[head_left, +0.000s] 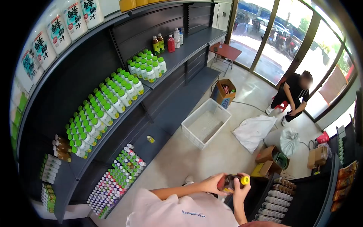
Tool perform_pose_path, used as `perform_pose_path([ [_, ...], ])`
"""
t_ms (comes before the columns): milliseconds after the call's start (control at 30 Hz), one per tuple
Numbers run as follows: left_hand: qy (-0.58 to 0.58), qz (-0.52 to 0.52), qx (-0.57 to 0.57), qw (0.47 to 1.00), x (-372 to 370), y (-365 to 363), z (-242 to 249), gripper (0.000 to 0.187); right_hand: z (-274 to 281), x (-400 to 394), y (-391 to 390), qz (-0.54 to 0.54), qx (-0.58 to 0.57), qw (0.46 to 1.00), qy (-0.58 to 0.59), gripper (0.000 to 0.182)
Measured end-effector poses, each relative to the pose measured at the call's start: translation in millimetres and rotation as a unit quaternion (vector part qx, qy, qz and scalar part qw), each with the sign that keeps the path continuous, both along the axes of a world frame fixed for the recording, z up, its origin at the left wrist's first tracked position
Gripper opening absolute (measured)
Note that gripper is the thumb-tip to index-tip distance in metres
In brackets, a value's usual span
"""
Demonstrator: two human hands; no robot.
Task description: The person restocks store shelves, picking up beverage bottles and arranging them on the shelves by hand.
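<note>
In front of my shirt I hold a dark drink bottle with a yellow cap in both hands, tilted on its side. My left hand is closed around the bottle's lower part, where a reddish patch shows. My right hand grips it near the cap, thumb on top. Fingers cover most of the label. To the left, a small yellow-labelled bottle stands alone on the low shelf, beside tightly packed small bottles with green, white and red tops.
Rows of green-capped white bottles fill the middle shelf. A white plastic crate sits on the floor near a cardboard box, a white sack and more boxes. A person sits by the glass doors.
</note>
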State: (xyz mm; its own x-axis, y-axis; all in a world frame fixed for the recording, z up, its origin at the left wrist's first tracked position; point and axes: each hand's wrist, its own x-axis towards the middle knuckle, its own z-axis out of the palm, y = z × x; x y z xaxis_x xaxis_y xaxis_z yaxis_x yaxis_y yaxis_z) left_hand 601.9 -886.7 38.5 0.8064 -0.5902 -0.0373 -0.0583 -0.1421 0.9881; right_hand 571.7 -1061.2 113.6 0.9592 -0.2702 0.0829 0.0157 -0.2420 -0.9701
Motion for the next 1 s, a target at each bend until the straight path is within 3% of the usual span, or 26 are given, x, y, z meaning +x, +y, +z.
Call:
perform_pose_path([
  [67,-0.052,0.077,-0.026,0.995,-2.9,9.6,-1.3,0.088,-10.7,15.3,6.2,0.042,-0.02,0.999,-0.006,0.035],
  [100,-0.003,0.14,0.001,0.99,-7.5,26.0,8.2,0.085,-11.7,27.4,20.2,0.083,-0.034,0.996,-0.001,0.036],
  [133,-0.003,0.14,0.002,0.99,-5.4,25.0,-1.2,0.085,-7.9,39.6,24.1,0.109,-0.057,0.992,0.003,0.038],
  [200,-0.06,0.26,-0.048,0.963,-10.2,40.4,-27.6,0.082,5.0,64.5,51.1,0.191,-0.036,0.98,0.054,0.045],
  [267,-0.048,0.268,-0.045,0.961,-11.2,46.4,-25.2,0.08,2.5,72.4,58.1,0.214,-0.051,0.974,0.044,0.047],
  [367,-0.104,0.306,0.047,0.945,-10.9,64.0,-9.6,0.084,-1.2,83.1,64.8,0.274,-0.041,0.954,0.113,0.047],
  [500,-0.136,0.273,0.171,0.937,-4.9,78.5,-2.2,0.082,-16.9,92.3,59.3,0.294,-0.011,0.939,0.177,0.043],
  [633,-0.077,0.227,0.173,0.955,13.0,54.8,-10.5,0.083,-43.8,99.9,30.2,0.265,0.028,0.942,0.203,0.04],
  [833,-0.086,0.171,0.183,0.964,67.1,-45.7,-22.0,0.083,-101.2,125.1,-65.7,0.141,0.131,0.956,0.222,0.034],
  [900,-0.121,0.14,0.172,0.968,90.8,-86.6,-12.6,0.08,-89.0,137.0,-103.4,0.096,0.152,0.954,0.239,0.031],
  [1000,-0.082,0.1,0.194,0.972,116.5,-135.0,-9.5,0.081,-100.8,152.6,-151.5,0.054,0.123,0.973,0.188,0.028],
])
